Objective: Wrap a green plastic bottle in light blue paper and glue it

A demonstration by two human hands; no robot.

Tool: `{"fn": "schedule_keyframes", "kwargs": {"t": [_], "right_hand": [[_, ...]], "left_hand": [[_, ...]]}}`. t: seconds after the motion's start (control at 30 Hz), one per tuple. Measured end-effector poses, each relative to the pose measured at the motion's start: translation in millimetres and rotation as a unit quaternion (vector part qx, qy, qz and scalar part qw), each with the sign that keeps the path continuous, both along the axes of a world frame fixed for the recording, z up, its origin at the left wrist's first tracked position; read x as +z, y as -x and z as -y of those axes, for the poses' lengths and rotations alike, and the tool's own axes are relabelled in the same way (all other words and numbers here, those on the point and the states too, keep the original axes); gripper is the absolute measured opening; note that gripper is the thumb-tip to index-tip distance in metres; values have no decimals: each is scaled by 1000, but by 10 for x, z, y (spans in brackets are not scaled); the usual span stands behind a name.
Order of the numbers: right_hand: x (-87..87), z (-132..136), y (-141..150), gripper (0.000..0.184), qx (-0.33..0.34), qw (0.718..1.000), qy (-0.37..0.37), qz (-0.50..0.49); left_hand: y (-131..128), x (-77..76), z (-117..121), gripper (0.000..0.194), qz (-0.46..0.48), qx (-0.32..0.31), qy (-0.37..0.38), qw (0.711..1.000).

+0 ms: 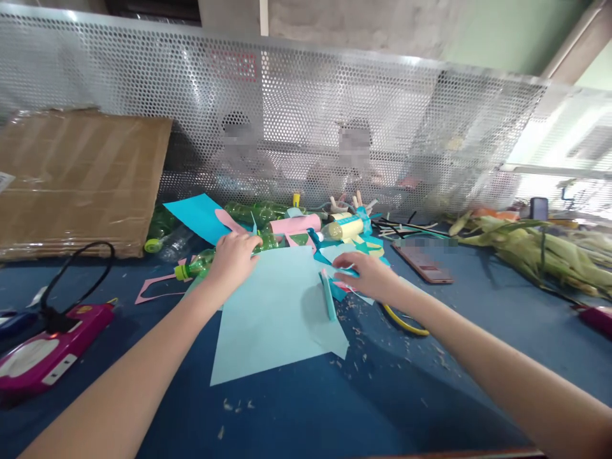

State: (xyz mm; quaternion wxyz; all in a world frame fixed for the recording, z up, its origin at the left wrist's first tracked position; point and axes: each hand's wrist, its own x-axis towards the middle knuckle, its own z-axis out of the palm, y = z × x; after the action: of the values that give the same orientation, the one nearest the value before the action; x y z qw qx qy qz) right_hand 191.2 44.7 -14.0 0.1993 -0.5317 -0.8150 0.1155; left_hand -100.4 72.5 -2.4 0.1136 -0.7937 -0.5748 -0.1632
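No legible text — anywhere.

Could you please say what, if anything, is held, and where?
I cannot tell; the left hand is by the pale sheet, the right hand near the teal stick.

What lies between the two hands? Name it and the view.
The head view shows the upper part of the pale blue sheet, a slim teal pen-like item over its right side, and blue paper scraps beside the right hand.
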Motion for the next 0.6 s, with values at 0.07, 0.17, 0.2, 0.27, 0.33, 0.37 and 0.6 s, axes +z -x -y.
{"fn": "schedule_keyframes", "kwargs": {"t": [0.07,0.17,0.2,0.27,0.33,0.37,0.6], "right_hand": [[-20,285,132,22,65,998,0,-5],[-78,584,262,37,214,976,-28,17],[-103,633,277,38,229,972,-34,26],[-157,659,263,36,198,978,-44,47],[-212,616,212,33,136,988,-44,61],[-237,584,183,30,108,991,-40,61],[-239,441,54,15,-25,999,25,8]], "left_hand": [[12,29,-10,15,10,-8,13,1000],[47,90,-9,14,33,-20,31,999],[62,113,-1,15,42,-19,35,998],[93,159,22,17,59,-10,42,997],[118,196,44,21,70,1,51,996],[125,210,52,22,72,3,57,996],[104,242,41,30,72,-11,108,992]]}}
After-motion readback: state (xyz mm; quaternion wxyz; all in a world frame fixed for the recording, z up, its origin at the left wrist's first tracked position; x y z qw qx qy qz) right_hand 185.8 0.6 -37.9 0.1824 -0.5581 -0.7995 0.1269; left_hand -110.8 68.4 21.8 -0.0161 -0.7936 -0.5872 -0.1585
